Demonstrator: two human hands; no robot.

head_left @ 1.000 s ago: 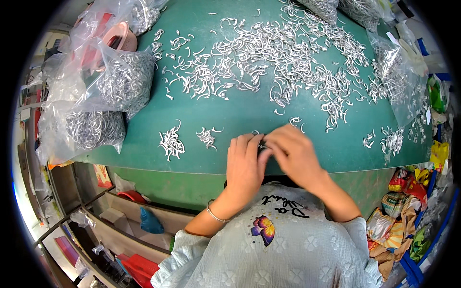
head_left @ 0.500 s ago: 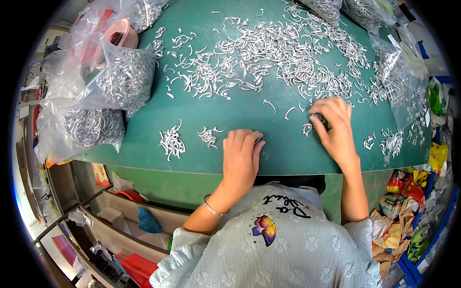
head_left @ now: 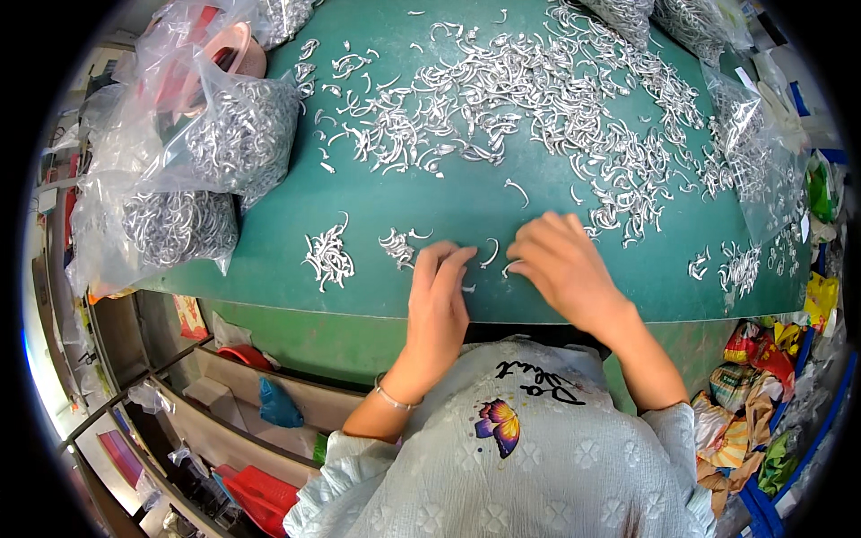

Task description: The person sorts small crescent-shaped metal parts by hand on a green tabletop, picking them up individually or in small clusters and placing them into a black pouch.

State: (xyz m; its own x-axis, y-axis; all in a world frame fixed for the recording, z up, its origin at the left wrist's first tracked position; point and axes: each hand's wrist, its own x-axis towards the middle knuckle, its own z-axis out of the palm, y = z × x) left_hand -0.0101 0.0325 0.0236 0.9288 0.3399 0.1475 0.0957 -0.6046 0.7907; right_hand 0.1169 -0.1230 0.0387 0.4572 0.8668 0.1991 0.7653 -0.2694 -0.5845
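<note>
Small curved silver metal pieces lie loose on the green table (head_left: 377, 202), with a big spread of the metal pieces (head_left: 538, 99) beyond my hands. My left hand (head_left: 438, 291) rests near the front edge with its fingers bent and drawn together; whatever is in them is hidden. A sliver of a metal piece (head_left: 469, 289) shows beside its thumb. My right hand (head_left: 565, 273) reaches inward, palm down, its thumb and fingertips pinching a curved metal piece (head_left: 510, 268). Between the hands lies a single curved piece (head_left: 490, 253). Left of my left hand sit a small pile (head_left: 397, 247) and a larger pile (head_left: 329, 257).
Clear plastic bags full of metal pieces (head_left: 242, 134) stand at the left, by a pink basket (head_left: 240, 54). Another clear bag (head_left: 749, 134) lies at the right, near a small pile (head_left: 740, 268). Below the table's left edge are open drawers (head_left: 314, 403).
My right hand has moved left and nearer, leaving the right-hand side of the table for the space beside my left hand. The left hand has turned slightly. A single curved piece now shows between them.
</note>
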